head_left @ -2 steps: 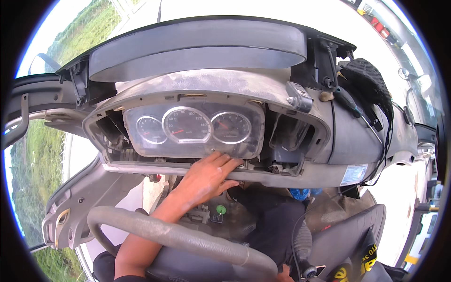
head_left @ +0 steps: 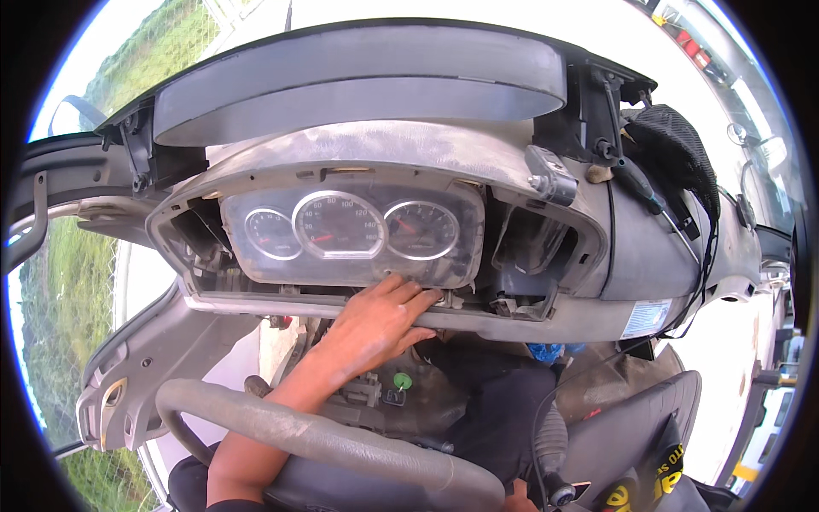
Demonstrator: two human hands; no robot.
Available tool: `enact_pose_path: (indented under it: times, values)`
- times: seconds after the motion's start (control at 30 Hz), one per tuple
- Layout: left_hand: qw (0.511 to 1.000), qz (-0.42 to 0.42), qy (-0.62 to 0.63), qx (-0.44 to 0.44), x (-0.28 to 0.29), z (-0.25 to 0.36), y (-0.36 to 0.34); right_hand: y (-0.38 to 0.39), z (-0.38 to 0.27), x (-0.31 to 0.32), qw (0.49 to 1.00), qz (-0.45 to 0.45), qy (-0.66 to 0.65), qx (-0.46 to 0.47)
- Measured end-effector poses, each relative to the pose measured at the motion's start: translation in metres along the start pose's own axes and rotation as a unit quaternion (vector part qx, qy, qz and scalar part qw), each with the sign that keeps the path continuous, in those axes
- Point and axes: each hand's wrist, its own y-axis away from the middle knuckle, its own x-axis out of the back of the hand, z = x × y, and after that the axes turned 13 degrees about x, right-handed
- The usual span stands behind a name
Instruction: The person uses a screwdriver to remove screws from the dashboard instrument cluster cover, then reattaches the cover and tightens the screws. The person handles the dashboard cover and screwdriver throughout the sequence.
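My left hand [head_left: 381, 309] reaches over the steering wheel [head_left: 316, 431] to the dashboard, palm down. Its fingers are stretched over the lower rim of the opening, with the tips at the bottom edge of the instrument cluster [head_left: 348, 229]. The thumb stands apart, just below the rim. The cluster, with three round dials under a dusty clear cover, sits a little tilted in the opening. Only a sliver of my right hand [head_left: 519, 497] shows at the bottom edge, beside the gear lever [head_left: 553, 439]; its fingers are hidden.
A detached dark trim hood [head_left: 358, 81] rests on top of the dashboard [head_left: 384, 145]. On the right lie a screwdriver [head_left: 640, 186], a black mesh item [head_left: 678, 149] and a small metal-and-black part [head_left: 550, 175]. A key with a green tag [head_left: 402, 381] hangs below.
The view has shifted very slightly. My left hand stays in the same place at the cluster's lower edge.
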Motion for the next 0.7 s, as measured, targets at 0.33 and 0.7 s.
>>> enact_pose_path:
  times: [0.33, 0.7]
  values:
    - [1.000, -0.006, 0.024, -0.001, 0.005, 0.000, -0.009, 0.002, 0.005, 0.022, 1.000, 0.010, -0.015, -0.010]
    - [0.999, 0.002, 0.004, -0.046, -0.003, -0.013, -0.002, 0.002, -0.003, 0.062, 0.998, 0.047, -0.023, 0.037]
